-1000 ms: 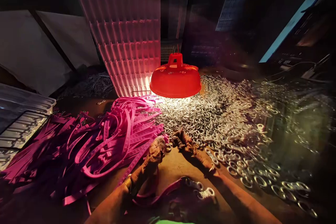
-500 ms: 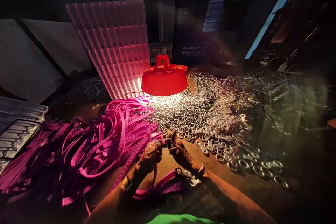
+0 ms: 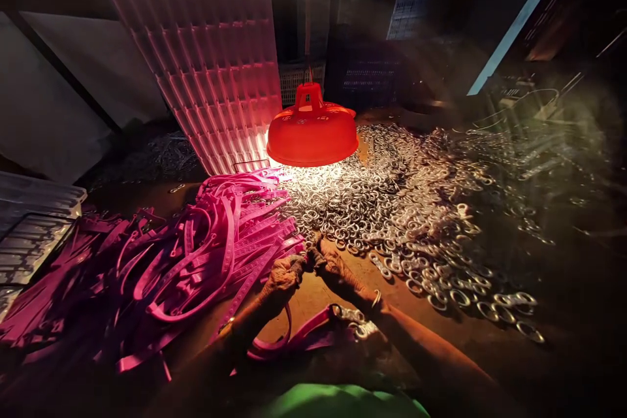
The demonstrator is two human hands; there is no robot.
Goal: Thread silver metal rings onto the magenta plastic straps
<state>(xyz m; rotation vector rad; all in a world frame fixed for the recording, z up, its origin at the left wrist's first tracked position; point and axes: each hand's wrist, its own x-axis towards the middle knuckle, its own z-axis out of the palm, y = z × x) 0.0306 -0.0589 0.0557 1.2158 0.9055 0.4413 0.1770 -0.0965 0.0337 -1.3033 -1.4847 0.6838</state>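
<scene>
Below the red lamp (image 3: 312, 134), my two hands meet near the edge of the metal ring pile (image 3: 362, 202). My left hand (image 3: 288, 273) is closed around the end of a pink strap (image 3: 289, 333) that loops down beneath it. My right hand (image 3: 330, 261) is closed beside it, its fingers pinched at a small dark spot; what they hold is too small to make out. A large heap of pink straps (image 3: 230, 228) lies just left of my hands. Metal rings with links (image 3: 355, 320) sit at the strap's lower end, near my right wrist.
A ribbed translucent panel (image 3: 210, 65) leans behind the straps. A clear ribbed tray (image 3: 39, 228) stands at the far left. Loose metal pieces (image 3: 533, 150) spread to the right, and dark crates (image 3: 372, 78) stand at the back.
The view has tilted slightly, so the lamp and panel appear higher. My hands stay together, with my right hand's fingers drawn slightly closer to the left.
</scene>
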